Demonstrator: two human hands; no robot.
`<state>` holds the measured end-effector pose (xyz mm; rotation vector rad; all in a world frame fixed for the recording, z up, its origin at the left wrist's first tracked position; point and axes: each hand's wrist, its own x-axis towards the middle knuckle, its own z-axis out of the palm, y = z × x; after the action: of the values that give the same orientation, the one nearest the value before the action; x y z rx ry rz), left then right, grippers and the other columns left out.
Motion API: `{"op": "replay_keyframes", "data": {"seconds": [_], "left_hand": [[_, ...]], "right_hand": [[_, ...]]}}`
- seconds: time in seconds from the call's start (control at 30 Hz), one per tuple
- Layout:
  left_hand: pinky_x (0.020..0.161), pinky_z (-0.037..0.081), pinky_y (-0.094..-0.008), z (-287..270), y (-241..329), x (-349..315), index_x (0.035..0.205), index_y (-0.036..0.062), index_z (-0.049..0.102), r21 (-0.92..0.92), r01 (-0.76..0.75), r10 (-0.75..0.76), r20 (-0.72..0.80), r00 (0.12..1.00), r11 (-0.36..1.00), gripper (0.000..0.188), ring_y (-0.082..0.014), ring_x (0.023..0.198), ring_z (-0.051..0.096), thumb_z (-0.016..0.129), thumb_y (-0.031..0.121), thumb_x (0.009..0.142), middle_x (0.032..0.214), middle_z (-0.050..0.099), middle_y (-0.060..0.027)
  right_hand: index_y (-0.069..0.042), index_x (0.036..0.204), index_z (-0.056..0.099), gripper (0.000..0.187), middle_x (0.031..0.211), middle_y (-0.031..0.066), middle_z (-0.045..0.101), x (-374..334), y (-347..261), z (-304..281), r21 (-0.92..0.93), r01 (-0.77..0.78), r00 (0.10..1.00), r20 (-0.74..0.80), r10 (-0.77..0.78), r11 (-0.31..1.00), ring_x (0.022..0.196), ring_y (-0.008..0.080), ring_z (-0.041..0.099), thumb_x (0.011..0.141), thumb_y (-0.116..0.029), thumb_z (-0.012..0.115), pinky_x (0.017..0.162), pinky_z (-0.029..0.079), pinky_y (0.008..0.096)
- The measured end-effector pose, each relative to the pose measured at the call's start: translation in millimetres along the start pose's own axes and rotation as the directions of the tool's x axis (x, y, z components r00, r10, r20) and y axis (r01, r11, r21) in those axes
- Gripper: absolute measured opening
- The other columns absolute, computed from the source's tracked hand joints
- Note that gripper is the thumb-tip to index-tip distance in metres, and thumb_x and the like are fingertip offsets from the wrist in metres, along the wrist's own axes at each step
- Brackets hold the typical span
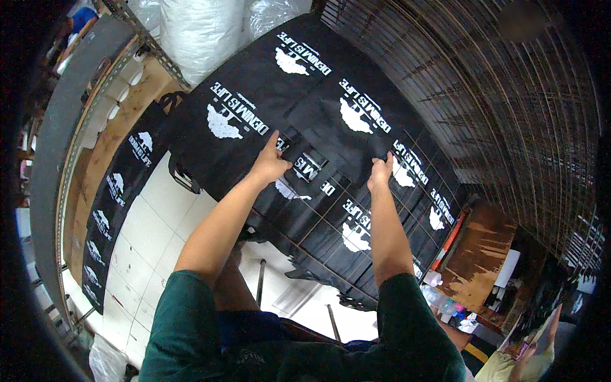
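A large black sheet [254,83] with white printed lettering and pictures is spread over the table in front of me. Smaller black pieces, some bearing the same print, lie on it. My left hand [272,162] rests at the left of a plain black piece [328,130]; its index finger is stretched out and its thumb is apart, touching the material. To the right, my right hand [381,170] has thumb and index finger at the edge of the black material, which bulges slightly beside the fingertips. The undersides of both hands are hidden.
Thin dark rods form a rack [484,83] along the right. At left stands a shelf [95,121], with a printed black strip [121,184] beside it. White bulging sacks [200,38] stand beyond the table. A worn brown board [480,248] and another person's arm [550,331] are at lower right.
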<state>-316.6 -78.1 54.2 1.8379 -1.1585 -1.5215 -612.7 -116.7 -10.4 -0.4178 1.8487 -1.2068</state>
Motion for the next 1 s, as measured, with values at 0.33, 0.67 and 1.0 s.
{"op": "replay_keyframes", "data": {"seconds": [0.33,0.67,1.0], "left_hand": [[0.08,0.044,-0.031,3.3,-3.2,-0.9,0.143,0.0136,0.016,0.02,0.005,-0.004,-0.016,1.0,1.0,0.092,-0.0203,0.09,0.052,0.068,-0.001,0.068,0.103,0.052,-0.0118],[0.079,0.044,-0.0313,6.2,-7.8,1.0,0.142,0.0123,0.018,-0.002,-0.017,0.017,-0.024,1.0,1.0,0.091,-0.0216,0.088,0.053,0.068,0.0,0.067,0.103,0.052,-0.0144],[0.081,0.046,-0.0425,-25.1,16.8,-34.7,0.139,0.0091,0.019,0.55,-0.23,0.403,-0.215,0.89,0.803,0.085,-0.0338,0.093,0.057,0.066,0.006,0.068,0.106,0.056,-0.0163]], "right_hand": [[-0.014,0.14,0.02,0.07,0.089,0.0051,0.05,-5.6,-6.1,-2.9,-0.021,0.025,1.0,0.015,-0.025,0.999,0.079,0.0157,0.045,0.079,0.003,0.048,0.093,0.031,0.0497],[-0.012,0.137,0.027,0.064,0.097,0.0059,0.05,-0.2,-0.9,-5.2,-0.075,0.105,0.994,0.005,-0.105,0.992,0.08,0.0158,0.048,0.08,0.002,0.052,0.078,0.041,0.0303],[-0.011,0.132,0.035,0.056,0.096,0.0039,0.054,-45.7,5.2,-78.3,0.001,0.326,0.944,-0.055,-0.326,0.945,0.074,0.0101,0.05,0.083,-0.009,0.061,0.061,0.04,0.0246]]}}
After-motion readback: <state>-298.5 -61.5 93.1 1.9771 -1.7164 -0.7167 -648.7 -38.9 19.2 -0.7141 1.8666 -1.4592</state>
